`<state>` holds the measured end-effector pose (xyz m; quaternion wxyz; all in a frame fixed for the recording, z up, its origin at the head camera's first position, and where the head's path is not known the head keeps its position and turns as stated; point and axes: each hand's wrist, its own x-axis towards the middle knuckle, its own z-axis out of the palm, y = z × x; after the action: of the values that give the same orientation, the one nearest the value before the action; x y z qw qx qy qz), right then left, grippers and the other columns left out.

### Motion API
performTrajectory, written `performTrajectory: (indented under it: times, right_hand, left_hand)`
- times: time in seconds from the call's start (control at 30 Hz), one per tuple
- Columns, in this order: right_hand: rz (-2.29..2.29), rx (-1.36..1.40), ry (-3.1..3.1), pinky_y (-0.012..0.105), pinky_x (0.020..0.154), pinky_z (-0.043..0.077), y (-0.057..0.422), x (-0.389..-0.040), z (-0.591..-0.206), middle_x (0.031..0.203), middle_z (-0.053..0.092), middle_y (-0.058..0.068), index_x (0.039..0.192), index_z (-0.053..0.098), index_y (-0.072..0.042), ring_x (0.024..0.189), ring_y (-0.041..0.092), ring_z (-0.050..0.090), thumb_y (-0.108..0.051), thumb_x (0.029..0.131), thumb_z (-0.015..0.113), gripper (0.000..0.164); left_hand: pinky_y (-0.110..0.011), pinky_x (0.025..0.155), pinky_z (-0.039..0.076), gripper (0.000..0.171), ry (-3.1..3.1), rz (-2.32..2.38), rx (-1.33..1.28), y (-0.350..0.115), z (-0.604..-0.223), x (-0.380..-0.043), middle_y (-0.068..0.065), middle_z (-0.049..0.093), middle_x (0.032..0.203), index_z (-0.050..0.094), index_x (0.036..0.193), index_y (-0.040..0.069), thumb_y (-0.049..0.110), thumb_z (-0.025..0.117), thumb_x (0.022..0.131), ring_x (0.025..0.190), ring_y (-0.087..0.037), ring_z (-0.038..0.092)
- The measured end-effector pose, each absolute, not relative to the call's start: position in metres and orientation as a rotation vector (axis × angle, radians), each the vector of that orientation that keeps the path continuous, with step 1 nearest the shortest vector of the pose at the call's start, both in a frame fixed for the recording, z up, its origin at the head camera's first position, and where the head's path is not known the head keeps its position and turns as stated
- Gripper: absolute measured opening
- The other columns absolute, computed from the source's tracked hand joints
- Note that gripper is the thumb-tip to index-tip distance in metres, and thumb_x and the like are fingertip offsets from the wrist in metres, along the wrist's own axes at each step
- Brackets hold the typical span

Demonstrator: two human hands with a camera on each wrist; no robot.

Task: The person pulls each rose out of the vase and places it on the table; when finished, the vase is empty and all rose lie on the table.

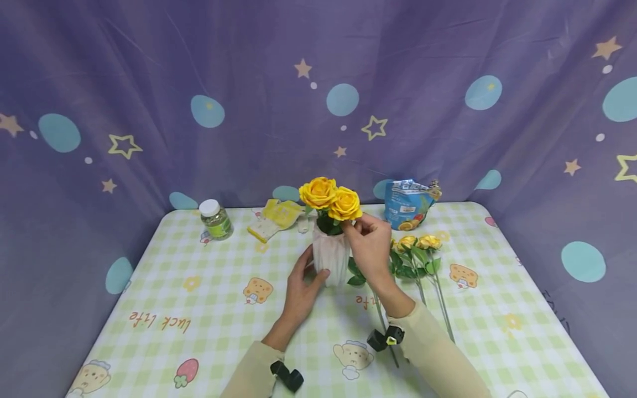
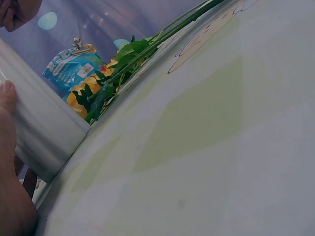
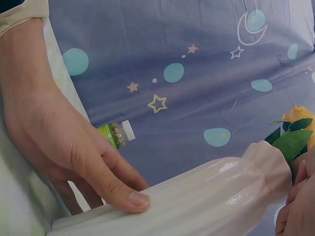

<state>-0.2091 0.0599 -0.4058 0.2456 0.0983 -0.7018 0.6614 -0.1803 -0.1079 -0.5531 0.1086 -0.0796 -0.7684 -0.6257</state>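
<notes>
Gripping with the left hand (image 1: 301, 284) a glossy white fluted vase (image 1: 332, 260), pinkish toward its scalloped mouth and upright on the checked tablecloth (image 1: 199, 348); with the right hand (image 1: 370, 246), pinching just beneath one of the two full yellow roses (image 1: 344, 204) set in it. Farther out, seen lying right of the vase, leafy loose yellow roses (image 1: 429, 242); then, toward the back, a white-capped jar (image 1: 218, 224) of small multicoloured pieces and a blue pouch (image 1: 404, 204), contents hidden.

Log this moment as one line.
left hand: holds pale vase | right hand: at vase rim, under two yellow roses | other roses: lying on tablecloth
</notes>
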Motion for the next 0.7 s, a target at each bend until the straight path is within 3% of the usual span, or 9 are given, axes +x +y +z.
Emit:
performTrajectory:
  times: [0.2, 0.33, 0.57, 0.7]
  right_hand:
    - [1.802, 0.272, -1.915, 0.022, 0.046, 0.022, 0.064, -0.21, -0.411, 0.052, 0.036, -0.002, 0.06, 0.054, -0.004, 0.047, 0.01, 0.03, 0.005, 0.093, 0.073, 0.039]
    - [1.8, 0.283, -1.909, 0.022, 0.047, 0.024, 0.067, -0.21, -0.415, 0.052, 0.04, -0.002, 0.064, 0.064, -0.001, 0.047, 0.01, 0.032, 0.002, 0.093, 0.076, 0.031]
    - [1.816, 0.293, -1.916, 0.021, 0.048, 0.032, 0.074, -0.209, -0.418, 0.053, 0.051, -0.002, 0.089, 0.084, 0.0, 0.046, 0.009, 0.038, -0.001, 0.093, 0.081, 0.005]
    - [1.828, 0.295, -1.898, 0.021, 0.048, 0.038, 0.076, -0.207, -0.421, 0.053, 0.054, -0.003, 0.097, 0.086, 0.002, 0.045, 0.009, 0.041, -0.003, 0.094, 0.086, 0.006]
  left_hand:
    - [-0.056, 0.122, 0.048, 0.072, -2.268, -1.848, -0.216, -0.108, -0.55, -0.18, -0.015, 0.058, 0.162, 0.045, 0.169, 0.008, 0.015, 0.079, 0.106, 0.146, -0.034, 0.058]
    - [-0.056, 0.123, 0.047, 0.073, -2.281, -1.852, -0.192, -0.108, -0.55, -0.18, -0.014, 0.057, 0.163, 0.044, 0.169, 0.009, 0.017, 0.079, 0.106, 0.148, -0.034, 0.057]
    - [-0.056, 0.123, 0.047, 0.072, -2.264, -1.853, -0.213, -0.108, -0.55, -0.179, -0.016, 0.058, 0.162, 0.046, 0.168, 0.008, 0.015, 0.079, 0.105, 0.147, -0.035, 0.057]
    - [-0.056, 0.123, 0.047, 0.072, -2.263, -1.861, -0.205, -0.107, -0.55, -0.179, -0.015, 0.058, 0.163, 0.046, 0.169, 0.008, 0.016, 0.079, 0.105, 0.148, -0.034, 0.057]
